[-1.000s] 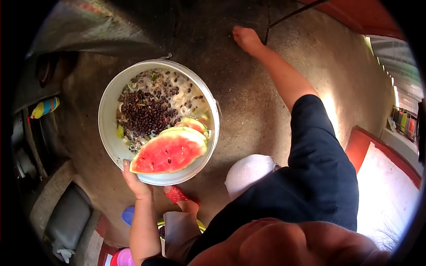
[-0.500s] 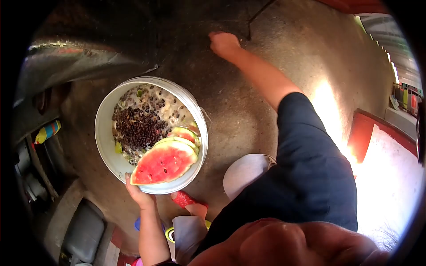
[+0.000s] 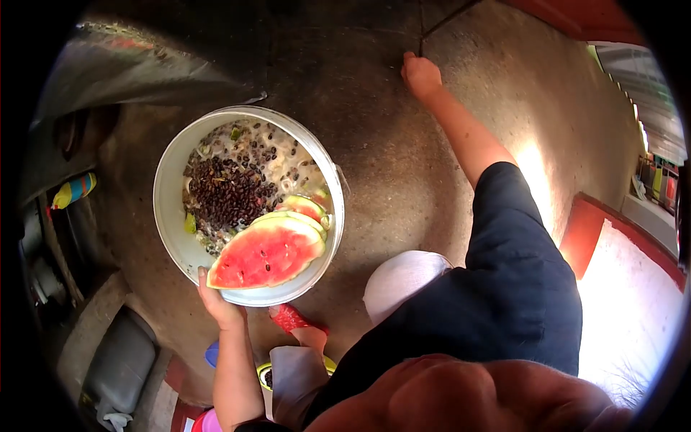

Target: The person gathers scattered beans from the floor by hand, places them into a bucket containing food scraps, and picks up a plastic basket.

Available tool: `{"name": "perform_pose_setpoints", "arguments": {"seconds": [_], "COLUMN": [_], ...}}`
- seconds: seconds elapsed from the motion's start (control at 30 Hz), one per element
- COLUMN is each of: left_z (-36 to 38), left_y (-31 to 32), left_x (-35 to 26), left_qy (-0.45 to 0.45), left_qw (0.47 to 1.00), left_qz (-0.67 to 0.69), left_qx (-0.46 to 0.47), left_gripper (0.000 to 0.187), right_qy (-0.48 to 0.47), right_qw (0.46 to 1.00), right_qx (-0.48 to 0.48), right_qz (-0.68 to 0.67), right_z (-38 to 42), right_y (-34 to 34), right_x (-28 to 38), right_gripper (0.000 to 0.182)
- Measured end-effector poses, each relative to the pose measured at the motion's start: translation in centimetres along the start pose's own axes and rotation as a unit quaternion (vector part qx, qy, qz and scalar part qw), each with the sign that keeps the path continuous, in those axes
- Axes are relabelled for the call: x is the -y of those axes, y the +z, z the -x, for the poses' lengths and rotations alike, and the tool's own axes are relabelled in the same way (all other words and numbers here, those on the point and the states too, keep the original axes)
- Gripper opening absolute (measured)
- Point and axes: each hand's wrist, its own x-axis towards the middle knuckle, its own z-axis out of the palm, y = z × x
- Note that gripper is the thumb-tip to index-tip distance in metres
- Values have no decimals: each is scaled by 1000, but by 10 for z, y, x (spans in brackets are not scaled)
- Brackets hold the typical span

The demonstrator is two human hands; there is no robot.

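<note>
My left hand [image 3: 222,308] is closed on the near rim of a white bucket [image 3: 167,237], thumb over the edge and the other fingers hidden beneath. Inside the bucket, dark beans or seeds [image 3: 224,194] lie heaped in a pale, wet mix with bits of green. Several watermelon slices [image 3: 270,248] rest against the near right wall, the front one showing red flesh and a few seeds. Out to the far right, above the floor, my right hand [image 3: 422,74] is curled into a fist, apart from the bucket. Whether it holds anything is hidden.
Beneath is a concrete floor [image 3: 389,180]. A dark plastic sheet [image 3: 144,83] hangs at upper left, with a yellow and blue bottle [image 3: 74,191] below it. A grey container [image 3: 122,360] stands lower left. A red and white low wall [image 3: 612,245] is on the right.
My right hand has swung to the right, away from the bucket. The bucket has shifted slightly upward in view, still held by my left hand. The floor and surroundings have shifted a little.
</note>
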Motion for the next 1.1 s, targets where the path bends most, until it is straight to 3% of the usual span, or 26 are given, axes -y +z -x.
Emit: {"name": "perform_pose_setpoints", "arguments": {"seconds": [0.1,0.27,0.4,0.57,0.63,0.67,0.7,0.73,0.77,0.8,0.87,0.93,1.0,1.07,1.1], "left_z": [-2,0,-4,-5,-16,-13,-8,-5,-8,-10,-8,-7,-6,-7,-12], "left_y": [-2,4,-4,3,-14,-14,0,5,9,10,11,11,8,-1,-12], "left_x": [2,0,3,4,18,16,9,2,7,12,7,1,-7,-20,-26], "left_qy": [5,8,9,39,4,24,32,18,81,103,128,117,126,121,99], "left_qw": [1000,1000,1000,999,1000,1000,999,998,996,994,982,982,973,963,954], "left_qz": [0,1,1,-4,0,-11,10,-63,-35,-38,-137,-146,-184,-208,-219], "left_qx": [6,-6,5,-8,-30,6,-16,-14,0,-7,-6,17,54,120,182], "left_gripper": [26,27,28,34,35,33,30,29,29,33,40,49,57,64,70], "right_qy": [-47,-71,-80,-133,-168,-125,-176,-85,-63,-66,-56,-73,-192,-342,-455], "right_qw": [996,997,997,984,985,988,984,959,922,894,877,867,859,873,852], "right_qx": [34,-4,6,86,42,76,8,45,140,119,140,131,102,77,64], "right_qz": [64,-20,-13,77,28,44,-25,-268,-356,-427,-456,-474,-464,-339,-251], "right_z": [-12,-4,-5,-14,-21,-19,-17,-5,10,29,64,101,128,146,153], "right_y": [1,-4,7,-8,4,-1,7,8,-25,-43,-112,-163,-198,-213,-220], "right_x": [-4,6,10,22,7,15,7,12,31,48,93,131,160,188,205], "right_gripper": [19,14,14,19,21,22,23,18,11,6,6,6,6,14,20]}}
